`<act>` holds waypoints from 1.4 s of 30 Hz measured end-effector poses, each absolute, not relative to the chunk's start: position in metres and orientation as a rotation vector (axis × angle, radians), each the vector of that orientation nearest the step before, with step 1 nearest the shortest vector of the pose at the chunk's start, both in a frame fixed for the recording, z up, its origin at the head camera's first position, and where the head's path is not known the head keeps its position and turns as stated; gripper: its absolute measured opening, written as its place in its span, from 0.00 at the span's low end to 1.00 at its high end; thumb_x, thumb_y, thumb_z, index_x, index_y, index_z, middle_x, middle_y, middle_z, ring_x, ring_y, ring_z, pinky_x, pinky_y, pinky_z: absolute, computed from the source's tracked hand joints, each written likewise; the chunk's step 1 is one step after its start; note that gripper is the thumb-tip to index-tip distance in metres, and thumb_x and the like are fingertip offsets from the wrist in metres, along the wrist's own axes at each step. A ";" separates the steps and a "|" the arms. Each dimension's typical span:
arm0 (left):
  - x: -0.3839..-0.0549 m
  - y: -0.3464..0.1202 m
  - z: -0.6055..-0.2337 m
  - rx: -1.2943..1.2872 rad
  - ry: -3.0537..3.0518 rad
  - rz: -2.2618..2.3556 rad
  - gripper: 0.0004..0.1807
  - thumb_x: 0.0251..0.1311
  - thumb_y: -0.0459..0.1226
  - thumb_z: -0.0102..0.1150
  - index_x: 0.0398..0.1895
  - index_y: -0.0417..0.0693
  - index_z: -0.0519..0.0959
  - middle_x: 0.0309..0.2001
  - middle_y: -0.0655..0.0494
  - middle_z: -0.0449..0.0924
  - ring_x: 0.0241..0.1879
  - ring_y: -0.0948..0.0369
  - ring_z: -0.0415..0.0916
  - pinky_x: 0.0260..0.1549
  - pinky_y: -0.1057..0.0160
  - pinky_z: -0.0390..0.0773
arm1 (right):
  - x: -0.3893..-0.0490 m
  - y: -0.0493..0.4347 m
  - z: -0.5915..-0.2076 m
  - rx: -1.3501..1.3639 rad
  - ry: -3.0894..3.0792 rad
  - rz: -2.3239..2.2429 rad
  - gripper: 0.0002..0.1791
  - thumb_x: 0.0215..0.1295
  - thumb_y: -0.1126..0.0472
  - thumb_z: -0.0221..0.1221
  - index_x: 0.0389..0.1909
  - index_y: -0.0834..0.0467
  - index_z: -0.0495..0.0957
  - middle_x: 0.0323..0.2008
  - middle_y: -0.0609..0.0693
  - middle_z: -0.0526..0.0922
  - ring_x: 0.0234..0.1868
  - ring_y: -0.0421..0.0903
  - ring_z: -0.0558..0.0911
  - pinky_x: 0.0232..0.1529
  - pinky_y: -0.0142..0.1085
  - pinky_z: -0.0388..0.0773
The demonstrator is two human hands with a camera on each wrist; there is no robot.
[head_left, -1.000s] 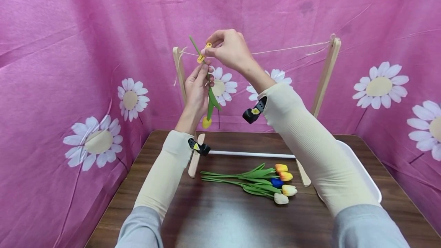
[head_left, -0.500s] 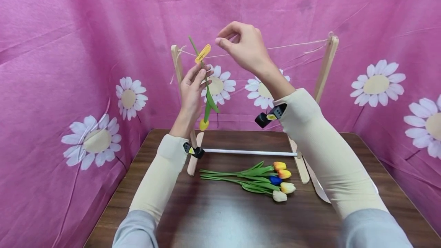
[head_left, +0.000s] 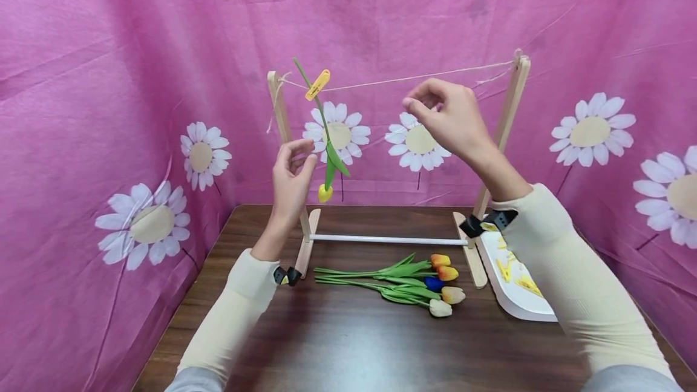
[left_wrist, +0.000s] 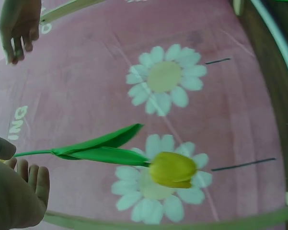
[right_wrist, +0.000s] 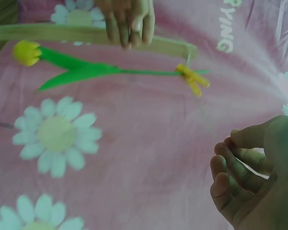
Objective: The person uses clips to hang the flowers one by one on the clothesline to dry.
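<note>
A yellow artificial tulip [head_left: 325, 193] hangs bloom-down from the string [head_left: 392, 81], its stem fastened by a yellow clothespin [head_left: 317, 84]. Just left of its leaves, my left hand [head_left: 290, 177] is apart from the stem, fingers loosely bent around nothing. My right hand [head_left: 454, 117] hovers below the string's right half, fingers relaxed and curved, also holding nothing. In the right wrist view the clothespin [right_wrist: 191, 79] crosses the stem near its cut end. The left wrist view shows the tulip bloom [left_wrist: 173, 170] and both leaves beyond my left hand.
Two wooden posts [head_left: 512, 101] carry the string, joined low down by a white rod [head_left: 386, 239]. Several tulips [head_left: 403, 283] in orange, blue and cream lie on the brown table [head_left: 348, 343]. At right stands a white tray [head_left: 509, 304] with yellow clothespins [head_left: 527, 284], partly behind my sleeve.
My right hand let go of the clothespin and moved right and down. My left hand released the tulip stem and dropped lower left. The tulip now hangs from the string by the clothespin.
</note>
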State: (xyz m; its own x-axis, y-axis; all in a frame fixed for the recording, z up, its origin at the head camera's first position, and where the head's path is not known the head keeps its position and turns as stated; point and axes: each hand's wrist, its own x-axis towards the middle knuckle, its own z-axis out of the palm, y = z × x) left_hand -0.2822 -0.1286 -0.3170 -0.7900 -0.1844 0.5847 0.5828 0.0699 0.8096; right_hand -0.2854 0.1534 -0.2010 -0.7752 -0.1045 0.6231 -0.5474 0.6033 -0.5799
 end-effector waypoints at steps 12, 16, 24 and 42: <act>-0.276 -0.152 -0.390 -0.410 -2.129 -1.714 0.11 0.73 0.27 0.60 0.55 0.36 0.82 0.51 0.35 0.84 0.45 0.58 0.80 0.47 0.69 0.81 | -0.272 0.243 -0.276 0.370 -2.435 0.958 0.11 0.74 0.53 0.67 0.42 0.57 0.89 0.28 0.51 0.87 0.25 0.36 0.77 0.24 0.27 0.71; -0.274 -0.156 -0.413 -0.433 -2.252 -1.690 0.10 0.73 0.28 0.61 0.53 0.37 0.83 0.51 0.37 0.85 0.44 0.60 0.80 0.43 0.70 0.81 | -0.268 0.271 -0.299 0.368 -2.492 0.934 0.12 0.75 0.55 0.67 0.42 0.61 0.89 0.27 0.55 0.87 0.23 0.34 0.77 0.25 0.26 0.70; -0.274 -0.163 -0.451 -0.511 -2.423 -1.562 0.08 0.72 0.28 0.61 0.49 0.42 0.85 0.48 0.45 0.87 0.44 0.60 0.81 0.44 0.65 0.80 | -0.262 0.310 -0.332 0.343 -2.587 0.826 0.10 0.74 0.56 0.67 0.40 0.61 0.89 0.26 0.51 0.85 0.24 0.34 0.73 0.23 0.28 0.68; -0.270 -0.162 -0.491 -0.977 -2.789 -1.131 0.06 0.70 0.29 0.63 0.44 0.40 0.88 0.40 0.51 0.88 0.34 0.70 0.75 0.37 0.71 0.78 | -0.293 0.392 -0.419 0.353 -3.085 0.549 0.09 0.70 0.68 0.59 0.44 0.68 0.86 0.36 0.59 0.89 0.34 0.48 0.84 0.33 0.40 0.78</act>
State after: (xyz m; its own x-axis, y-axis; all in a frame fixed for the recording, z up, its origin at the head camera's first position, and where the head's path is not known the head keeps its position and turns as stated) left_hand -0.2699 -0.1624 -0.4914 -0.8091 0.5525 0.2004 0.5360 0.5539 0.6371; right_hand -0.2935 0.3921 -0.4191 -0.9749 -0.2208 0.0274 -0.2167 0.9144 -0.3420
